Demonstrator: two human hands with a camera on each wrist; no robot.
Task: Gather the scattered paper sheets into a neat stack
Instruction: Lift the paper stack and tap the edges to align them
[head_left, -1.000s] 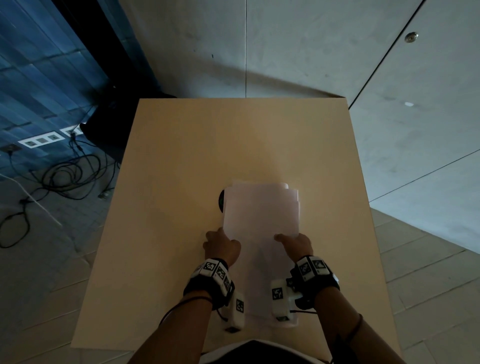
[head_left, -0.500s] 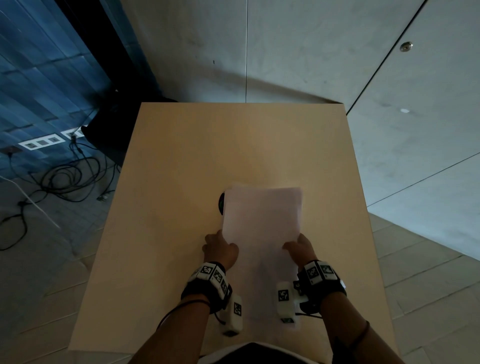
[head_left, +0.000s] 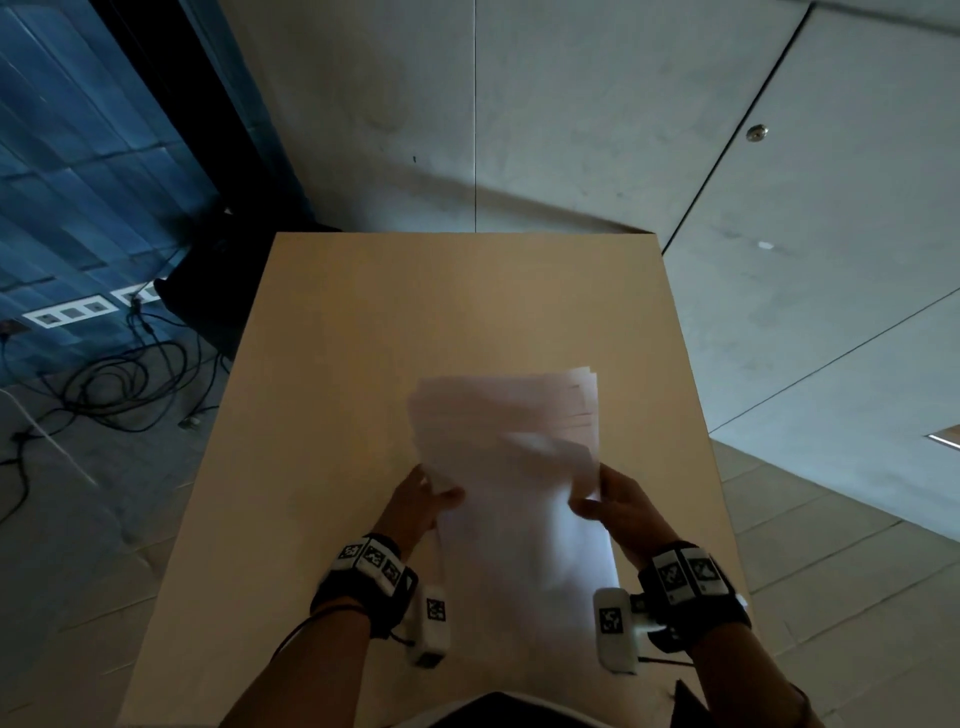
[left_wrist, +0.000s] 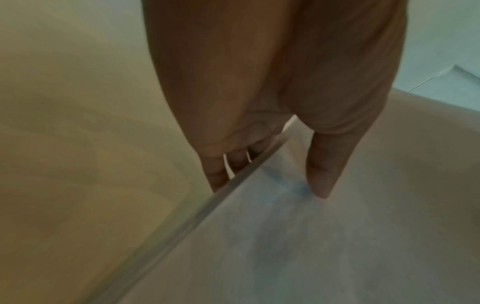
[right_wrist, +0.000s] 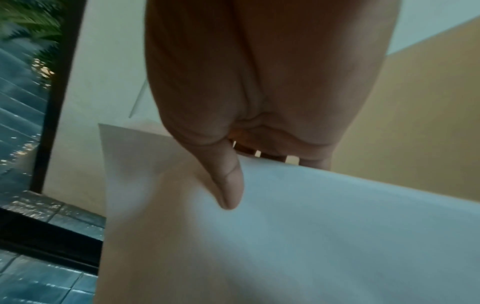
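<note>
White paper sheets (head_left: 511, 483) are held above the tan tabletop (head_left: 363, 364), the left hand (head_left: 415, 501) pinching their left edge, thumb on top, the right hand (head_left: 621, 501) gripping the right edge likewise; farther off, their top edges fan unevenly, blurred.

A tan tabletop (head_left: 363, 364) stands against a grey concrete wall (head_left: 571, 130); to its left, black cables (head_left: 119, 384) lie tangled on the tiled floor (head_left: 78, 519) below white wall sockets (head_left: 67, 314) on a blue tiled wall (head_left: 62, 182)
</note>
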